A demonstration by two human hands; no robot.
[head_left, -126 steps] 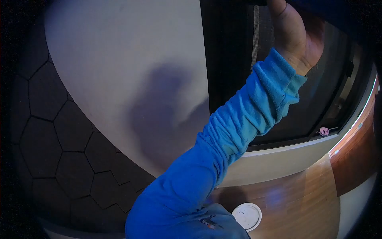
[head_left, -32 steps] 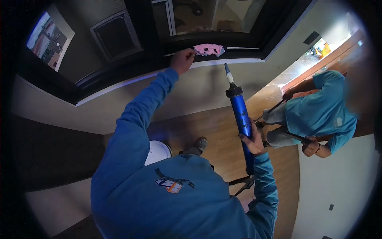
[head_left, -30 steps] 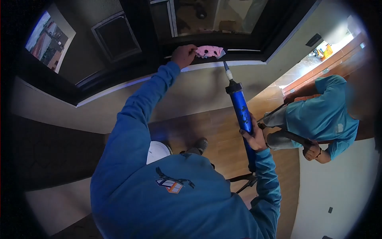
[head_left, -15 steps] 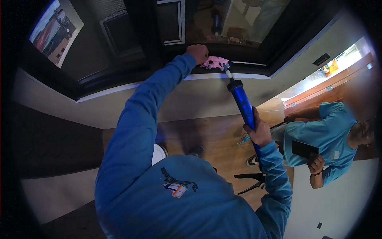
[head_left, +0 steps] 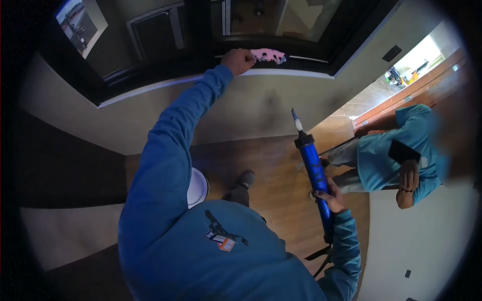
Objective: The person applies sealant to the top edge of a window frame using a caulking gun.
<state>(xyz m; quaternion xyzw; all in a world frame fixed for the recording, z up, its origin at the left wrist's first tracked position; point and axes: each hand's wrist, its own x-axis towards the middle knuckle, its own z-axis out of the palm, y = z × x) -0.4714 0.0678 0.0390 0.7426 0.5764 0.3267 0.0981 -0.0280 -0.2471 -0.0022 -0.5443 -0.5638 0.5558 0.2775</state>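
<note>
My left hand (head_left: 238,62) is closed on one end of a pink cloth with dark spots (head_left: 269,55), at the lower edge of the dark window frame (head_left: 201,61). In my right hand (head_left: 332,196) is a blue caulking gun (head_left: 313,166), with my fingers wrapped round its barrel. Its pale nozzle (head_left: 297,122) points up toward the wall, apart from the cloth and the frame. The black handle and trigger (head_left: 320,257) hang at the lower end, partly behind my sleeve.
A white bucket (head_left: 198,187) stands on the wooden floor (head_left: 271,200), partly hidden by my left arm. To the right, a person in a light blue shirt (head_left: 384,155) holds a dark tablet (head_left: 403,151). Beyond is a bright doorway (head_left: 406,70). A switch plate (head_left: 391,53) sits on the wall.
The caulking gun's nozzle has come away from the pink cloth and dropped back from the window. My left hand keeps the cloth at the frame. The view has shifted slightly.
</note>
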